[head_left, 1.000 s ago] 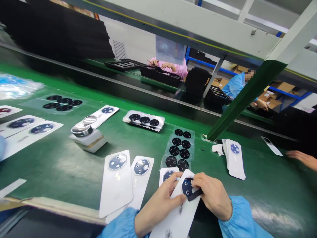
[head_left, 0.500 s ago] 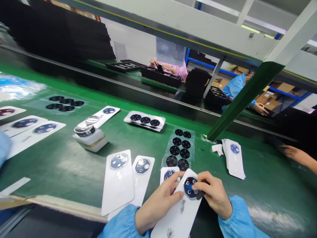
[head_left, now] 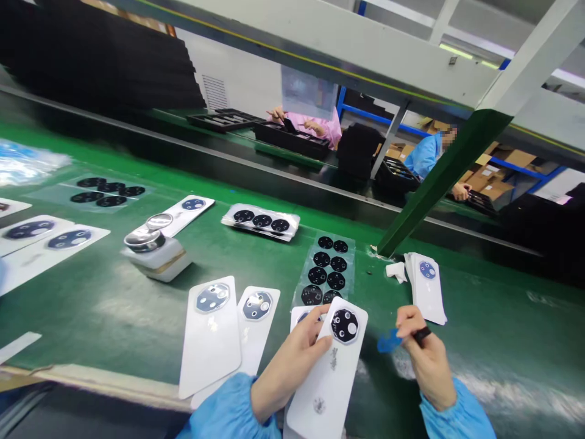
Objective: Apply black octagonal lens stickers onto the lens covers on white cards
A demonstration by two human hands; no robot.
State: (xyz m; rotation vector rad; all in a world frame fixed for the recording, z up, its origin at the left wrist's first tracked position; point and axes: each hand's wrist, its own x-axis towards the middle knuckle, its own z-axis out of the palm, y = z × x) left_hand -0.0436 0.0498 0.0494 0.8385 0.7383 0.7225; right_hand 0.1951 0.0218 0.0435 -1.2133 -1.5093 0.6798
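The white phone back cover (head_left: 329,366) sits low in the middle of the view, over the near edge of the green table (head_left: 114,317), its long axis running from the lower left up toward the upper right, with the dark octagonal camera ring (head_left: 344,325) at the far, upper end and a small printed mark near the close end. The left hand (head_left: 292,366) grips it along its left edge, fingers curled onto the face and thumb pressed just below the ring. The right hand (head_left: 425,360) is off to the right, clear of the cover, its fingers pinched shut on a small blue film tab (head_left: 388,341) and a dark piece that shows between the fingertips. Just behind the held cover, partly hidden by it, lies another white cover (head_left: 302,315), and touching that one's far side is a clear sheet of black round lens pieces (head_left: 326,271) in two columns. To the left, two more covers (head_left: 228,332) lie side by side, rings pointing away. Farther left stands a white dispenser bottle with a metal top (head_left: 155,253). A small stack of covers (head_left: 427,286) rests to the right near a slanted green post (head_left: 439,183), and a packet of black rings (head_left: 261,222) lies farther back. Across the belt, people in pink and blue work at black trays (head_left: 292,139).
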